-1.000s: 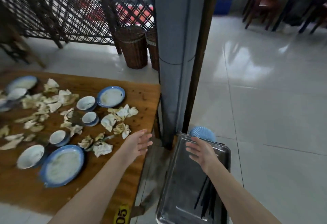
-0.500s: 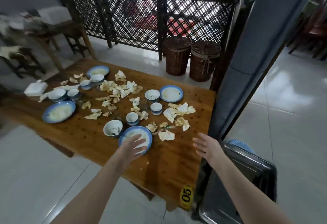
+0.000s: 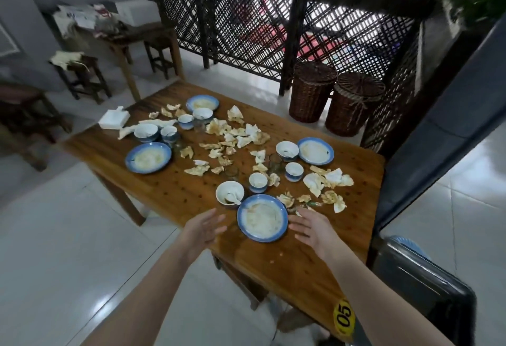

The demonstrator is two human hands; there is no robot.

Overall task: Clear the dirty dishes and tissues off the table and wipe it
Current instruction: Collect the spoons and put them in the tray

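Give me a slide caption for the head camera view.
Open left hand and open right hand flank the nearest blue-rimmed plate on a wooden table strewn with dirty bowls and crumpled tissues.

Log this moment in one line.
phase: reach | left hand: open | right hand: open | nearest plate: between hands, ungripped, on table

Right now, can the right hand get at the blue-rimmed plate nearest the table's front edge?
Probably yes. The right hand is open just beside the blue-rimmed plate, with only bare table between them. The crumpled tissues lie farther back, off the path.
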